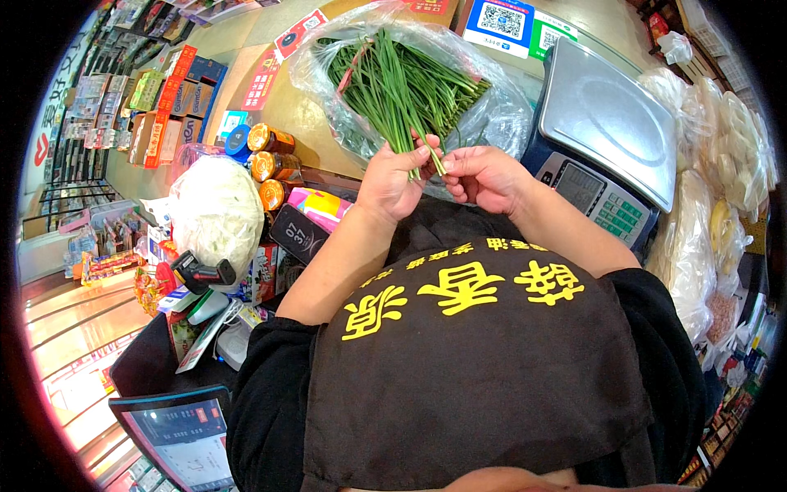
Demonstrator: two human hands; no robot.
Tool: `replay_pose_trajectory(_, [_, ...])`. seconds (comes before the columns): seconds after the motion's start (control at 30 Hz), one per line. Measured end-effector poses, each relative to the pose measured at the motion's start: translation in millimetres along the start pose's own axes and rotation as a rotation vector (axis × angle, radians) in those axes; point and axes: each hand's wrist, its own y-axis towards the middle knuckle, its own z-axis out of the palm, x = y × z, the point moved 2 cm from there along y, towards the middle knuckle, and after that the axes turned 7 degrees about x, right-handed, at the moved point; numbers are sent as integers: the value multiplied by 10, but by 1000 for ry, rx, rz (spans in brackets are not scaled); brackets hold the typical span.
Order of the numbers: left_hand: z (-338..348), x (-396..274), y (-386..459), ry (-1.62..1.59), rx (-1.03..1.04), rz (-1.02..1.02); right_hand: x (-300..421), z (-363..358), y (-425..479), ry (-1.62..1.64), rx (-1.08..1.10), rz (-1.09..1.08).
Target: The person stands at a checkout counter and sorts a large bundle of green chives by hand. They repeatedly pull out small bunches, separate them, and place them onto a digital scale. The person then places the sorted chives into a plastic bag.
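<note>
My left hand (396,178) is closed around the cut ends of a small bunch of green garlic chives (393,98), whose leaves reach up and away from me. Beside it, my right hand (482,178) pinches at the stalk ends with thumb and forefinger. Behind both hands, a larger pile of chives (439,86) lies in an opened clear plastic bag (504,117) on the counter. A red tie (355,66) shows among the leaves at the upper left of the pile.
A digital scale (609,117) stands right of the bag. To the left are jars with orange lids (270,138), a smartphone (299,234), a bagged pale round item (215,212) and a handheld scanner (201,272). Filled plastic bags (688,246) line the far right; a monitor (178,440) is at lower left.
</note>
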Motion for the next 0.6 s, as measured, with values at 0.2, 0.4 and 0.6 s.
replay_pose_trajectory(0.2, [-27, -29, -14, -5, 2, 17, 89, -59, -21, -657, -202, 14])
replay_pose_trajectory(0.4, [24, -127, -29, -93, 21, -27, 415, -147, -31, -1566, -539, -391])
replay_pose_trajectory(0.6, [33, -156, -17, -173, 73, 58, 813, -94, 120, -1800, -853, -464])
